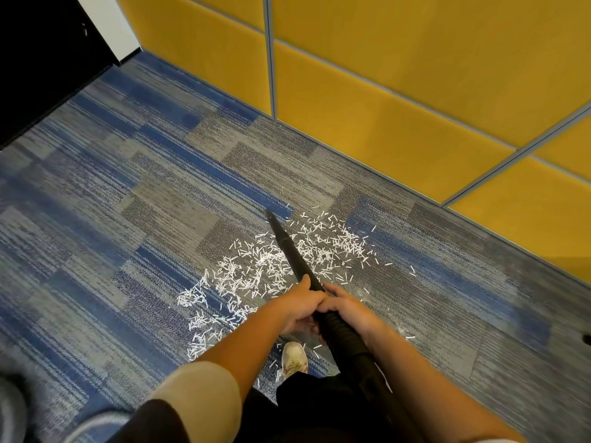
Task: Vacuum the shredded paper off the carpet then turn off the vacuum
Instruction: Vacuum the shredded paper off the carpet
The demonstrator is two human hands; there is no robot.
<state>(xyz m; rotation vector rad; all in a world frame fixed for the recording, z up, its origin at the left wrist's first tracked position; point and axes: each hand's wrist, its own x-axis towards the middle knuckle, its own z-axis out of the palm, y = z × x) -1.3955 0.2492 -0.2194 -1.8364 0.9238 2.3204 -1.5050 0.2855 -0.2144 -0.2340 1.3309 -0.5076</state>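
Yellow padded wall panels (383,75) along the far side, split by thin grey metal strips (270,52); flat black panel (38,59) at upper left; scuffed white shoe (294,358) near bottom centre.

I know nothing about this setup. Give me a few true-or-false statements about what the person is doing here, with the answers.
1. The left hand and right hand both grip the black vacuum tube. True.
2. The carpet is already free of shredded paper. False: many white shreds lie scattered on both sides of the tube.
3. The wall panels are yellow. True.
4. The tube's far end points at the shoe. False: it points away from the person, toward the wall panels; the shoe is back below the hands.
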